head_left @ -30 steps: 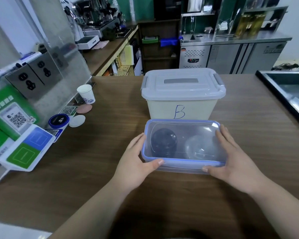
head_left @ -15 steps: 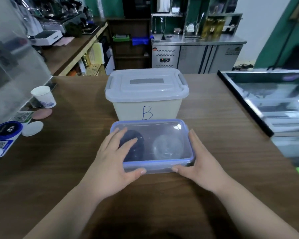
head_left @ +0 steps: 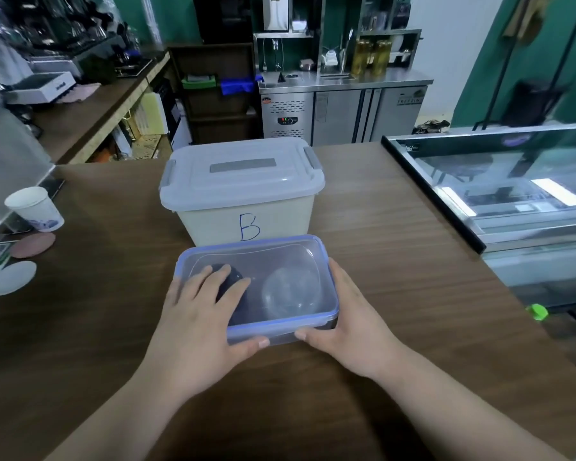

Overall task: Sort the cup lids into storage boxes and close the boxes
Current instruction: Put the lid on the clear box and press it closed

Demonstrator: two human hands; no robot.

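Tall box [head_left: 243, 221] at 12 o'clock is lidded; clear box [head_left: 280, 322] is loaded and covered; left hand [head_left: 197, 314] and right hand [head_left: 350, 317] press it, fingers straight; final sealing probably remains.

Closed clear box [head_left: 280, 261] sits before closed box B [head_left: 246, 224].

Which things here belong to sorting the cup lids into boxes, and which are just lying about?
Job: clear storage box, black cup lid and clear dome lid inside it, bin marked B, left hand, right hand.
Lying about: paper cup, pink disc, white disc, green cap.
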